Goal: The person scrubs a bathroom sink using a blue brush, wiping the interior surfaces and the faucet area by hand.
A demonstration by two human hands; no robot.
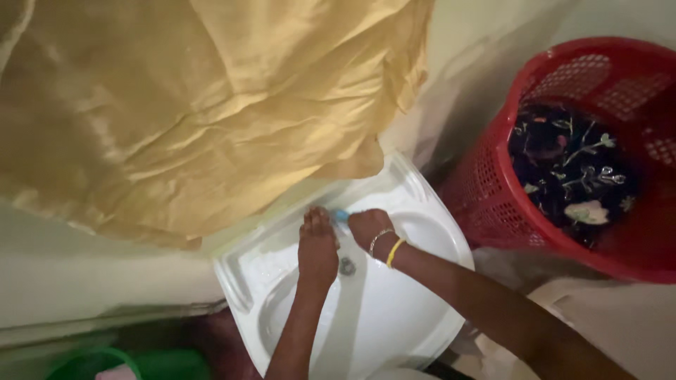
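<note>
Two hands meet over a small blue thing at the back of a white washbasin.

Head view: the left hand (318,243) lies flat over the washbasin (415,320), fingers together and stretched toward the rim, their tips touching the small blue object (341,214). The right hand (367,226) is curled with its fingers closed around that same object, though how tightly cannot be told; a thin bracelet and a yellow band (395,252) sit on its wrist. The drain (346,266) shows just below both hands. A large yellow cloth (204,105) hangs over the basin's back edge. To the right, close beside the basin, stands a red perforated basket (493,204) holding dark flowered fabric (570,176). A green tub (162,364) sits at the lower left.
</note>
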